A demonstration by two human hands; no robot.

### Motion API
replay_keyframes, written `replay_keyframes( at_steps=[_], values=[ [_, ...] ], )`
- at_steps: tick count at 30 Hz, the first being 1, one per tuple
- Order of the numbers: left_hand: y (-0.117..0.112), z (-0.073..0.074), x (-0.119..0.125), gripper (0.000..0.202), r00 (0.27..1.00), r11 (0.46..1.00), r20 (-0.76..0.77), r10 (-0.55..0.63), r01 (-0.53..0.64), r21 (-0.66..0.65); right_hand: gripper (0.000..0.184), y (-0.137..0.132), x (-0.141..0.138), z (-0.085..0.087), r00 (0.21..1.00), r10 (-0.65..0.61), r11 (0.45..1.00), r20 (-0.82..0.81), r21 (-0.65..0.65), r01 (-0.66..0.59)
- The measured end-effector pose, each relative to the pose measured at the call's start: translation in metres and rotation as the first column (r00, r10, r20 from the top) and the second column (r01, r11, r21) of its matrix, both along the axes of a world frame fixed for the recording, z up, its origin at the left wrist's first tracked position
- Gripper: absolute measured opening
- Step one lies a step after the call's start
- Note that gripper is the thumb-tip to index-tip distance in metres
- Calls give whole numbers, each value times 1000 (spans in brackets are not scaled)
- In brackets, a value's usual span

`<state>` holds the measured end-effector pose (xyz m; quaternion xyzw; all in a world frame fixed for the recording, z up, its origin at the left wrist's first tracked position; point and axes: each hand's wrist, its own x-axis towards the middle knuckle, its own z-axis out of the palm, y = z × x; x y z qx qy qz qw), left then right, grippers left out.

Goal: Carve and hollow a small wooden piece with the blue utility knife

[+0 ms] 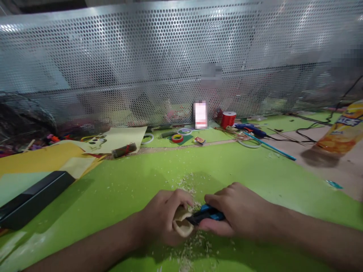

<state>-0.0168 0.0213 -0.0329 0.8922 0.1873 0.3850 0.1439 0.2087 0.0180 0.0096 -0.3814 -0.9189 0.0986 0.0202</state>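
Observation:
My left hand [163, 219] is closed round a pale, rounded piece of wood [181, 224] low over the green mat [136, 177]. My right hand [238, 215] grips a blue and black utility knife [206, 214], its tip against the wood. Pale shavings [187, 187] lie scattered on the mat around and behind both hands.
A black box [31, 200] lies at the left on yellow sheets [36, 156]. At the back are tape rolls [177, 138], a red spool [228, 119], a blue glue gun [251, 129], a blue stick [272, 148]. An orange bottle [340, 132] stands at right. A perforated metal screen [159, 68] closes off the rear.

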Motion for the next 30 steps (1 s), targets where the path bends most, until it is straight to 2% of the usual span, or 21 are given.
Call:
replay_keyframes(
  at_steps=[4, 9, 22, 30],
  values=[
    [-3, 2, -1, 33, 999, 999, -9, -44, 44, -32, 62, 9, 8, 1, 992, 113, 993, -55, -20, -115],
    [-4, 2, -5, 34, 999, 993, -30, -41, 37, -110, 60, 11, 12, 3, 990, 131, 991, -45, 14, -130],
    [-3, 7, 1, 29, 999, 997, -16, -46, 47, 54, 63, 12, 9, 1, 989, 144, 989, -39, -18, -145],
    [-1, 5, -2, 22, 997, 996, -16, -79, 80, 51, 68, 10, 4, 1, 990, 138, 989, -3, 48, -138]
  ],
)
